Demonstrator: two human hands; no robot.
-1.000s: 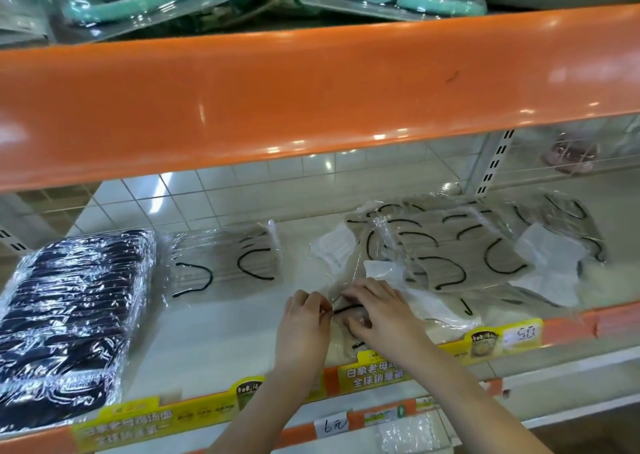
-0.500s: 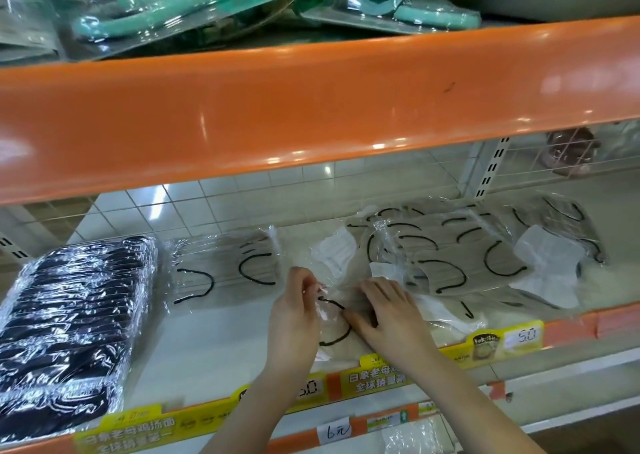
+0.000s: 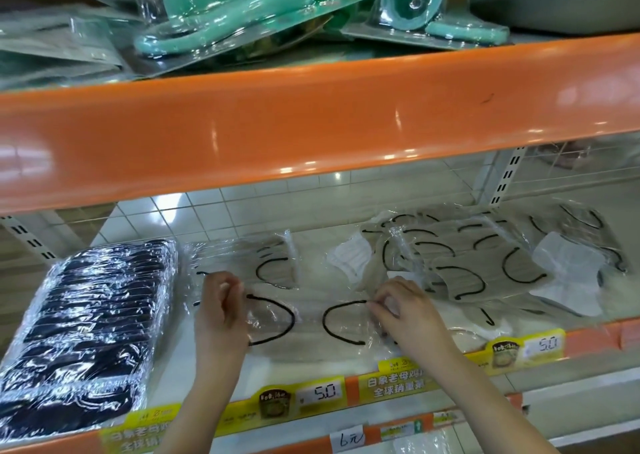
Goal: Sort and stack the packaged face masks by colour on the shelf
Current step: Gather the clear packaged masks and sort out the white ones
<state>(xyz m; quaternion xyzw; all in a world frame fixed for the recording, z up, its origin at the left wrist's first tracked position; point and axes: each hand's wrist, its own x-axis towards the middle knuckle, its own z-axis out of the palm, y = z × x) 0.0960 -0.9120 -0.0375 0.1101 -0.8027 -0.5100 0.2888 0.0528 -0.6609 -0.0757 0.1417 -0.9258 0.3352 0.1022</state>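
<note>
Head view: beige mask pack (image 3: 308,325) with black ear loops held flat between my hands over the shelf (image 3: 311,374) front. Left fingers (image 3: 225,289) pinch its left edge, right fingers (image 3: 384,306) pinch its right edge. Beyond my left fingers, another beige pack (image 3: 263,263); further left, black mask stack (image 3: 86,329). Right of my right fingers, mixed beige and white packs pile (image 3: 485,263).

- Your left hand (image 3: 221,301) reaches forward, fingers curled in a pinch.
- Your right hand (image 3: 405,306) reaches alongside, fingertips pinched, forearm angled from lower right.
</note>
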